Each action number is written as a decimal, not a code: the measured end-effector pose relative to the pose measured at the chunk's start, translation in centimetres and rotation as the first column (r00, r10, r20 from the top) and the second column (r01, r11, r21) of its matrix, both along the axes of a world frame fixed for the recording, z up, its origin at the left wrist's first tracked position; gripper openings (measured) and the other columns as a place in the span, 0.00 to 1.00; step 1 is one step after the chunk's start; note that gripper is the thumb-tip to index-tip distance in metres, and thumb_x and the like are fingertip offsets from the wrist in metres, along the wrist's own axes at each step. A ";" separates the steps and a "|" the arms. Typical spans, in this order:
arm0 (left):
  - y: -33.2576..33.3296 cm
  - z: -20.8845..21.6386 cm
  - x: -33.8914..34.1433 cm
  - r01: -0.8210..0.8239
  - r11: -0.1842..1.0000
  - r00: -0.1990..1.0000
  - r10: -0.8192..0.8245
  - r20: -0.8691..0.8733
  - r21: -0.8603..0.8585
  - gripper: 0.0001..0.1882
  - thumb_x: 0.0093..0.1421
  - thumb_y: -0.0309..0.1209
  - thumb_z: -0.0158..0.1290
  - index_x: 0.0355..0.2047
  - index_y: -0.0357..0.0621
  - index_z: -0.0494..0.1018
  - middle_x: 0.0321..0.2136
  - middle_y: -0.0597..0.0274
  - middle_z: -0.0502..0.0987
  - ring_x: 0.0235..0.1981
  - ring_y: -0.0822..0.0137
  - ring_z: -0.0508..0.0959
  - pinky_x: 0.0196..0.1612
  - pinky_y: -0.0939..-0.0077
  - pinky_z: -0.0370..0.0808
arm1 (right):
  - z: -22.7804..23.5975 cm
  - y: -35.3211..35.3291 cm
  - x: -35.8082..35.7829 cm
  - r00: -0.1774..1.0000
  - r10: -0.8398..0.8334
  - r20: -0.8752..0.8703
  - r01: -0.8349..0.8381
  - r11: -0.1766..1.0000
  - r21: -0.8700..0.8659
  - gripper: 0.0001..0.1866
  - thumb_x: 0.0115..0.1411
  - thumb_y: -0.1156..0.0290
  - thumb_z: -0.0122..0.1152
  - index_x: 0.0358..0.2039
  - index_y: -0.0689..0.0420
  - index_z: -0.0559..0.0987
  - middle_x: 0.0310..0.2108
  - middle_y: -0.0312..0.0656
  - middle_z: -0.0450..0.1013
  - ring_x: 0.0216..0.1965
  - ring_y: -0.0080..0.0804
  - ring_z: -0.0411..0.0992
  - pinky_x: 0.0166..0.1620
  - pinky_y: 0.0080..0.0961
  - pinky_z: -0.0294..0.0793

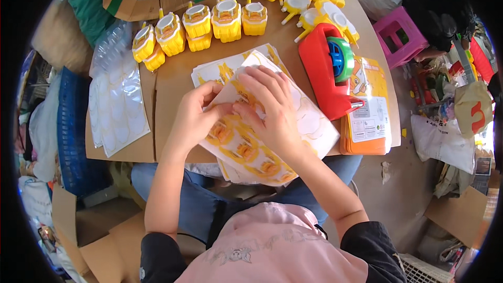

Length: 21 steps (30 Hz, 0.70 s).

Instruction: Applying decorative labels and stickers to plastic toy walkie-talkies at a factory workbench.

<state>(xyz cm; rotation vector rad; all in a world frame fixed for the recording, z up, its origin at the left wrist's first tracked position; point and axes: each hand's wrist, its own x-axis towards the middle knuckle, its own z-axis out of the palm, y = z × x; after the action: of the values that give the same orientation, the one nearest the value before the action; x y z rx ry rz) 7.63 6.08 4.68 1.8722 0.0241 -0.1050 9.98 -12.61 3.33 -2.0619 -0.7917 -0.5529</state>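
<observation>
Brown tabletop (170,76). Five upright yellow antennaed toys (197,27) in a row, 11 o'clock; one red tape dispenser (317,68), 2 o'clock. Yellow loose parts (297,1), 1 o'clock, overlap, count unclear; orange packs (362,145), 3 o'clock, likewise. Printed sticker sheet (243,149) at dial centre, over others, number hidden. Left hand (195,118): thumb and index apart, at sheet's 10 o'clock edge. Right hand (275,107): fingers laid across sheet. Thumb tips meet; can't tell if either pinches anything.
</observation>
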 end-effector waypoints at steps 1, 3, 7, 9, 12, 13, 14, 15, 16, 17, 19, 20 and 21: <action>-0.2 0.6 -0.2 0.036 0.994 0.999 -0.034 0.014 -0.108 0.12 0.56 0.19 0.58 0.41 0.34 0.74 0.36 0.61 0.80 0.36 0.75 0.78 0.40 0.79 0.73 | 0.3 0.3 0.3 1.000 -0.013 0.019 0.012 0.999 0.047 0.24 0.50 0.71 0.70 0.49 0.55 0.76 0.52 0.43 0.71 0.56 0.46 0.67 0.61 0.48 0.61; 0.0 1.2 -0.8 0.066 0.972 0.998 -0.063 0.021 -0.225 0.17 0.55 0.16 0.56 0.46 0.33 0.75 0.38 0.64 0.79 0.38 0.75 0.77 0.43 0.79 0.74 | 0.4 0.6 0.6 0.999 -0.023 0.040 0.019 0.995 0.096 0.22 0.49 0.70 0.69 0.47 0.54 0.77 0.49 0.42 0.72 0.53 0.44 0.69 0.60 0.49 0.61; 0.1 0.9 -1.2 0.032 0.955 0.999 -0.023 0.034 -0.295 0.14 0.58 0.19 0.56 0.46 0.33 0.76 0.36 0.66 0.79 0.37 0.77 0.77 0.42 0.81 0.74 | 0.0 0.4 1.1 0.999 -0.001 0.033 -0.003 0.993 0.117 0.14 0.48 0.71 0.69 0.38 0.53 0.81 0.37 0.35 0.75 0.43 0.39 0.72 0.59 0.48 0.62; -0.1 1.4 -1.2 0.006 0.965 1.000 0.000 0.021 -0.263 0.11 0.62 0.24 0.55 0.43 0.31 0.78 0.34 0.67 0.80 0.35 0.79 0.76 0.39 0.83 0.72 | -0.1 0.3 1.1 1.000 0.024 0.011 -0.025 0.994 0.109 0.12 0.48 0.71 0.69 0.35 0.52 0.81 0.34 0.33 0.75 0.42 0.37 0.72 0.59 0.48 0.62; -0.4 1.3 -1.1 -0.019 0.991 0.998 0.027 0.056 -0.129 0.12 0.64 0.29 0.55 0.41 0.30 0.78 0.29 0.67 0.80 0.31 0.81 0.75 0.34 0.85 0.71 | 0.2 0.2 1.0 0.999 0.014 0.048 -0.016 0.999 0.050 0.09 0.48 0.74 0.70 0.32 0.53 0.83 0.32 0.34 0.76 0.40 0.35 0.73 0.59 0.46 0.61; -0.6 1.3 -1.1 -0.021 0.991 0.998 0.029 0.055 -0.133 0.12 0.64 0.29 0.55 0.41 0.30 0.78 0.29 0.67 0.80 0.31 0.81 0.75 0.34 0.85 0.71 | 0.2 0.2 1.1 0.993 -0.007 0.117 0.005 1.000 0.020 0.09 0.47 0.74 0.70 0.32 0.53 0.83 0.32 0.34 0.76 0.39 0.35 0.73 0.56 0.44 0.65; -0.8 1.2 -1.0 -0.042 0.995 0.997 0.048 0.063 -0.088 0.12 0.64 0.29 0.54 0.40 0.30 0.78 0.28 0.67 0.80 0.30 0.81 0.74 0.33 0.85 0.70 | 0.3 0.1 1.1 0.982 -0.025 0.187 0.027 1.000 -0.007 0.10 0.45 0.74 0.70 0.31 0.53 0.83 0.33 0.33 0.76 0.38 0.35 0.73 0.54 0.42 0.68; -0.9 1.2 -1.0 -0.064 0.997 0.995 0.067 0.071 -0.042 0.12 0.64 0.30 0.54 0.39 0.29 0.78 0.27 0.67 0.80 0.29 0.81 0.74 0.31 0.85 0.69 | 0.2 0.1 1.1 0.982 -0.021 0.188 0.024 1.000 -0.010 0.10 0.45 0.74 0.70 0.31 0.53 0.83 0.33 0.33 0.76 0.38 0.35 0.73 0.54 0.42 0.68; -0.8 1.1 -0.9 -0.068 0.997 0.995 0.071 0.072 -0.045 0.12 0.64 0.30 0.54 0.39 0.29 0.78 0.27 0.67 0.80 0.29 0.81 0.74 0.31 0.85 0.69 | 0.1 0.0 1.2 0.974 0.014 0.225 -0.006 0.999 -0.037 0.13 0.43 0.75 0.69 0.34 0.54 0.83 0.34 0.35 0.76 0.39 0.36 0.73 0.49 0.38 0.72; -0.7 0.8 -0.8 -0.076 0.993 0.995 0.081 0.054 -0.093 0.13 0.64 0.30 0.54 0.38 0.29 0.79 0.26 0.67 0.79 0.28 0.82 0.74 0.31 0.85 0.69 | -0.2 0.0 1.2 0.964 0.051 0.261 -0.035 0.997 -0.063 0.16 0.42 0.75 0.67 0.36 0.55 0.83 0.35 0.36 0.76 0.39 0.37 0.73 0.45 0.35 0.75; -0.2 0.3 -0.4 -0.089 0.986 0.995 0.096 0.038 -0.143 0.13 0.63 0.31 0.54 0.38 0.29 0.79 0.24 0.67 0.79 0.27 0.82 0.73 0.30 0.85 0.69 | -0.8 -0.2 1.4 0.959 0.120 0.258 -0.095 0.990 -0.109 0.18 0.43 0.74 0.64 0.39 0.55 0.82 0.38 0.37 0.74 0.41 0.37 0.73 0.44 0.33 0.76; 0.2 0.0 -0.4 -0.107 0.976 0.994 0.101 -0.042 -0.189 0.13 0.63 0.31 0.55 0.37 0.29 0.79 0.25 0.65 0.80 0.27 0.81 0.75 0.30 0.84 0.70 | -1.1 -0.4 1.5 0.950 0.185 0.251 -0.150 0.977 -0.153 0.20 0.44 0.74 0.61 0.42 0.55 0.81 0.41 0.38 0.73 0.42 0.37 0.72 0.43 0.32 0.77; 0.4 -0.2 -0.3 -0.127 0.964 0.987 0.101 -0.122 -0.234 0.13 0.62 0.31 0.55 0.36 0.29 0.79 0.25 0.64 0.80 0.27 0.80 0.76 0.30 0.84 0.71 | -1.1 -0.5 1.6 0.949 0.192 0.251 -0.156 0.975 -0.157 0.20 0.44 0.74 0.61 0.42 0.55 0.81 0.41 0.38 0.73 0.42 0.37 0.72 0.43 0.32 0.77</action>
<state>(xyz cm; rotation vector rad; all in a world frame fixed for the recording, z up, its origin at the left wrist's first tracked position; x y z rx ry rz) 7.32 6.45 4.51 1.6159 0.1870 -0.1253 11.61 -13.14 2.21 -2.0381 -1.1862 -0.7003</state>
